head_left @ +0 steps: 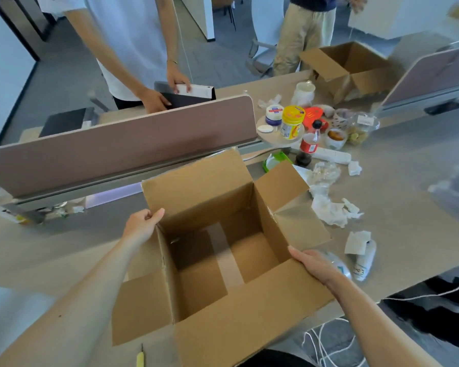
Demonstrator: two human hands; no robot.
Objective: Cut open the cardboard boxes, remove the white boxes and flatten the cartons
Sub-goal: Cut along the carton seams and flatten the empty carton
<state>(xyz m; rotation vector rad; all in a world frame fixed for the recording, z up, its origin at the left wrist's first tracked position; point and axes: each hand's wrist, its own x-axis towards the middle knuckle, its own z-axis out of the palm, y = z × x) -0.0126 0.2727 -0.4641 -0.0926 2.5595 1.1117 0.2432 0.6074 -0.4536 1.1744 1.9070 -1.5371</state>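
The worktop (408,221) of an office room is carrying the empty carton (196,197), open, just before the person. It is seeming light and stiff, folding best at creases. The left hand (141,226) is gripping the carton's far-left corner; the right hand (316,263) is lying flat on its near-right flap.

Bright, even daylight (edges bent and blurred), shadows soft.

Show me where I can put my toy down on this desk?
Bare desk lies left of the open cardboard box, on the near side of the divider. Another bare patch is right of the crumpled tissues. It is crowded around the jars and bottle.
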